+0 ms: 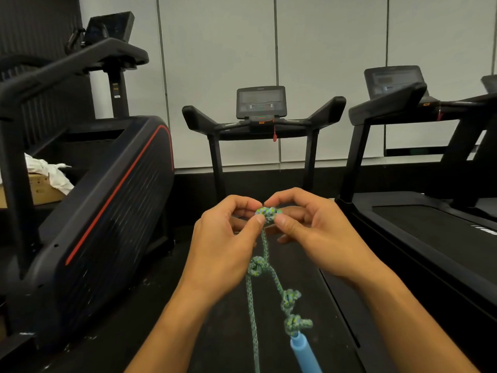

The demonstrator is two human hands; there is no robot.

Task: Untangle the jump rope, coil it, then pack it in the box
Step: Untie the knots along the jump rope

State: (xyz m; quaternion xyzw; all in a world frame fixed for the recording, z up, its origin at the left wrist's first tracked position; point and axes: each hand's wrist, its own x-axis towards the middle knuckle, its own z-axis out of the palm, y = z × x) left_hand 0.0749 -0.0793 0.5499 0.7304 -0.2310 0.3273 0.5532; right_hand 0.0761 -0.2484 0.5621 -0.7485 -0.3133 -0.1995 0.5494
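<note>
A green-and-blue speckled jump rope (pixel 266 247) hangs between my hands, held up in front of me. My left hand (pixel 228 243) and my right hand (pixel 317 227) both pinch a tight knot (pixel 268 212) at the top of the rope, thumbs and forefingers closed on it. Below the hands the rope carries three more knots, one (pixel 257 265) in the middle, two (pixel 291 310) lower right. A light blue handle (pixel 305 352) dangles at the rope's lower end. A second strand runs straight down off the bottom edge.
A treadmill (pixel 262 122) stands straight ahead, another (pixel 419 211) at the right. A black exercise machine (pixel 107 200) fills the left. A cardboard box (pixel 40 189) with white cloth on it sits far left behind that machine. Dark floor lies below my arms.
</note>
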